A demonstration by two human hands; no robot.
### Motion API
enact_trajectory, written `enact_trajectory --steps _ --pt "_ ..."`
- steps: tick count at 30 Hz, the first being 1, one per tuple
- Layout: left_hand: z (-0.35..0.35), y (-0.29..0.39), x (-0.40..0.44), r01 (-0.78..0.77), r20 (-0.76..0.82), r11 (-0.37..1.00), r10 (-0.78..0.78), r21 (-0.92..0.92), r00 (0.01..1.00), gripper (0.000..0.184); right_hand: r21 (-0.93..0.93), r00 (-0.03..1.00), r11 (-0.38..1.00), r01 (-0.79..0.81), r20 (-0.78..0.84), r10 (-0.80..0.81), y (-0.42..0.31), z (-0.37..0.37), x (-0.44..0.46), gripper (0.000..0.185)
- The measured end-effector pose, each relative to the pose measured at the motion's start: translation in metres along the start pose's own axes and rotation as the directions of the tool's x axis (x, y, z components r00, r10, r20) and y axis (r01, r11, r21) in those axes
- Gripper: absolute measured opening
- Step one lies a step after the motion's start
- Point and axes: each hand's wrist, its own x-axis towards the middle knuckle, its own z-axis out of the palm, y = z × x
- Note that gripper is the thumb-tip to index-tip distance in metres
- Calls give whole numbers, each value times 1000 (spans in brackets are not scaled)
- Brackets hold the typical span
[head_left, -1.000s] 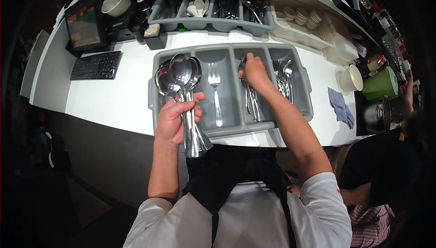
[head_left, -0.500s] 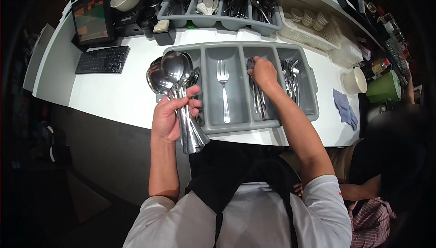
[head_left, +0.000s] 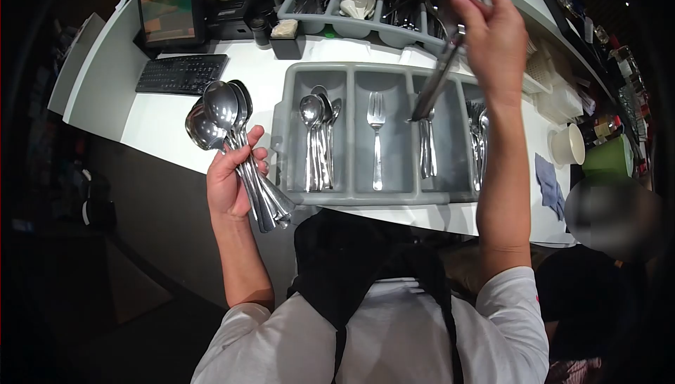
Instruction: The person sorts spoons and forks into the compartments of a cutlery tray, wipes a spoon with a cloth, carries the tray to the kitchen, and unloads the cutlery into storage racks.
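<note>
My left hand [head_left: 235, 173] is closed round the handles of a bunch of large metal spoons [head_left: 221, 106], bowls upward, left of the grey cutlery tray [head_left: 295, 197]. My right hand [head_left: 496, 39] is raised over the right part of the tray, gripping a long metal utensil [head_left: 441, 78]. Its lower end points down toward the third compartment; motion blur hides its exact kind. Smaller spoons [head_left: 321, 134] lie in the left compartment, a single fork [head_left: 377, 138] in the second, and cutlery handles [head_left: 427, 148] in the third. My right forearm partly covers the right compartment's cutlery [head_left: 481, 131].
Behind the tray stands a second grey cutlery holder [head_left: 351, 27] with white spoons [head_left: 358, 5]. A keyboard [head_left: 181, 74] and a screen [head_left: 167, 11] are at the left. On the right are a paper tub [head_left: 567, 145] and a blue cloth [head_left: 548, 183]; a person is beyond.
My right hand has lifted up and away from the third compartment with a metal utensil in it. My left hand, still holding the spoons, has shifted left of the tray.
</note>
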Motion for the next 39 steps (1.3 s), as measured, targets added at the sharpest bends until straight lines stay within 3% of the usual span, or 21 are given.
enact_trajectory --steps 1,2,3,4,5,8,11,17,19,20,23,24,26,28,29,30,33,36,39 --pt "0 2 -1 -7 3 1000 7 3 1000 39 149 997 988 -47 70 37 -12 18 -7 23" --pt "1 2 -1 -12 9 1000 12 5 1000 38 228 961 948 -223 214 175 -39 34 -23 21" --pt "1 3 -2 -17 15 1000 16 4 1000 38 136 962 978 -158 245 121 -44 55 -38 19" --pt "0 4 -2 -17 8 1000 17 9 1000 36 167 960 981 -97 278 47 -36 83 -57 17" --pt "-1 5 -3 -17 4 1000 17 4 1000 37 285 886 911 -300 437 155 -30 106 -74 19" --pt "0 5 -8 -25 -7 1000 25 -14 1000 38 28 789 948 -316 563 247 0 155 -120 20" --pt "-7 5 -11 -20 -40 1000 19 -21 999 39 33 721 910 -414 622 305 23 176 -146 24" --pt "-16 -1 -5 22 -70 1000 -22 4 997 40 -86 664 973 -214 718 209 7 174 -150 22" --pt "-13 -5 0 33 -38 999 -32 1 999 40 -227 575 963 -144 773 268 -2 172 -149 23" --pt "-12 -6 3 47 -28 999 -47 5 999 40 -170 678 984 -44 719 154 2 171 -159 18" --pt "-2 -12 9 64 -61 998 -63 17 996 40 -45 838 995 93 543 -54 -7 146 -158 17" --pt "-1 -14 10 71 -47 997 -70 20 996 38 1 852 998 56 521 -48 -5 126 -148 31" --pt "3 -16 10 69 -42 997 -68 22 997 39 -21 923 1000 -18 383 24 10 76 -126 24" --pt "3 -20 11 68 -25 998 -67 9 997 40 -377 820 891 -252 406 404 40 34 -114 16" --pt "3 -22 12 78 -25 997 -78 6 997 41 -596 765 788 -154 433 477 81 23 -122 19" --pt "4 -25 14 91 -23 996 -90 8 996 41 -685 666 719 -118 482 569 93 11 -127 19" --pt "12 -33 23 140 11 990 -140 13 990 40 -768 563 628 -122 468 681 110 13 -148 18" --pt "27 -40 28 188 62 981 -190 37 980 35 -765 499 635 -104 512 699 118 14 -147 19" --pt "39 -47 30 224 110 974 -225 21 968 36 -763 528 625 -162 468 708 127 13 -154 20"
